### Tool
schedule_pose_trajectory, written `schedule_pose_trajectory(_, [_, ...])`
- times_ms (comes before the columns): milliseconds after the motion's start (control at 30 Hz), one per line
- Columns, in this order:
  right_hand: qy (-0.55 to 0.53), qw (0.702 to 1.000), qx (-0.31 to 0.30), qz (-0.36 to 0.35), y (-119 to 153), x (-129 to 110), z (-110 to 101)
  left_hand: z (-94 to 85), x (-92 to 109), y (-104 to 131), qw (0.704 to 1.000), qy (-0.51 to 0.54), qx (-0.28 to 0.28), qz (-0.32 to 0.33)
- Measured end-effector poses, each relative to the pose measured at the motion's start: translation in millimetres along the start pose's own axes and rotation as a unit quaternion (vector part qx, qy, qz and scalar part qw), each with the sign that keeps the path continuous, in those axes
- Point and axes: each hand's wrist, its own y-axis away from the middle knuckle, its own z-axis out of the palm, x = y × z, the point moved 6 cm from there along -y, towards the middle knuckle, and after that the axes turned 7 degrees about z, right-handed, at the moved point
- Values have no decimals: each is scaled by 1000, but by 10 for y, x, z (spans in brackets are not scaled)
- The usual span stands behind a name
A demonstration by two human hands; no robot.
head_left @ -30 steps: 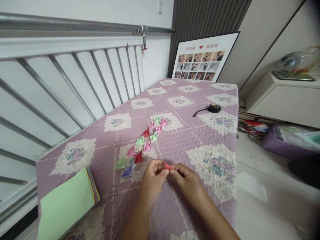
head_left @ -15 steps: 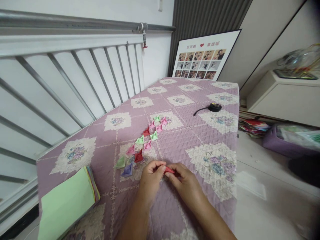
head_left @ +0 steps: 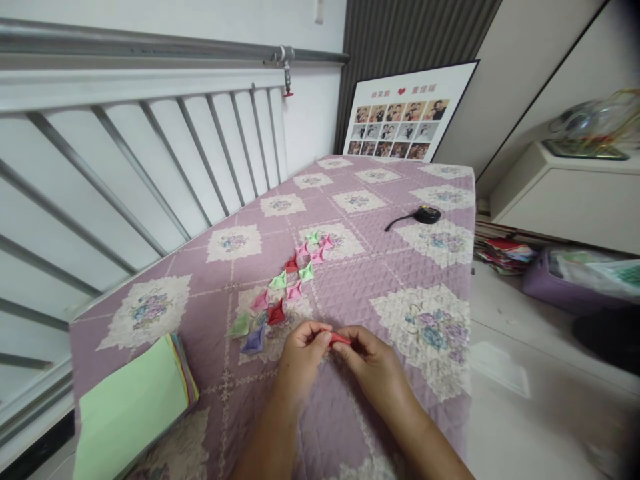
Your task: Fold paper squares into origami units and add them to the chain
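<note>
Between my two hands is a small piece of folded red paper (head_left: 340,338), held just above the tablecloth. My left hand (head_left: 306,350) pinches its left end with thumb and fingers. On the other end, the thumb and fingers of my right hand (head_left: 367,353) are closed too; fingers cover part of the paper. Beyond my hands, several small folded paper boats lie in two slanting rows. Nearest are a purple paper boat (head_left: 253,341), a light green one (head_left: 240,325) and a dark red one (head_left: 275,312); pink, green and red ones run farther back.
A thick stack of coloured paper (head_left: 133,400), pale green on top, lies at the table's left front. A black tape measure (head_left: 427,214) rests at the right back. The flowered tablecloth (head_left: 345,293) borders a white radiator (head_left: 195,160) on the left.
Both hands keep their hold on the red paper, which has turned very slightly. The whole view has shifted a little; the paper boats lie as before.
</note>
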Motion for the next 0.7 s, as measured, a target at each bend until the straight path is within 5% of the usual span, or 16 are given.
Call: schedule_pose_trajectory(700, [-46,998,-22,21,-28,41,20,42,-2,10,999,-30,-37,6])
